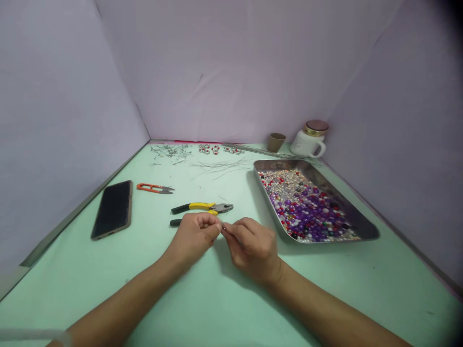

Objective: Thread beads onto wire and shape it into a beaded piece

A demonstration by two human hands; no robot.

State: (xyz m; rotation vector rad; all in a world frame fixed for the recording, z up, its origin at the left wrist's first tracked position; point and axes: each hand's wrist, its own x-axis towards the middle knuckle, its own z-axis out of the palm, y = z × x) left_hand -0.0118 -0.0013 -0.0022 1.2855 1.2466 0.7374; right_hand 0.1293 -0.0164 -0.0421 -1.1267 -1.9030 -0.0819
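My left hand (198,236) and my right hand (253,245) meet above the green tabletop, fingertips almost touching. Both are closed in a pinch around something tiny and dark that I cannot make out. Just behind my left hand lies a pair of pliers (223,208) with yellow and black handles, its jaws pointing right; my left hand hides part of the lower handle. To the right of my right hand, a metal tray (269,205) holds many loose beads (314,212), purple, red, white and dark ones.
Orange thread snips (155,188) and a phone (113,209) lie on the left. Wire scraps (171,151), thin wires (224,166) and red-and-clear beaded pieces (215,150) line the back. A brown cup (276,142) and a lidded white mug (307,143) stand at back right. Pale walls enclose the table.
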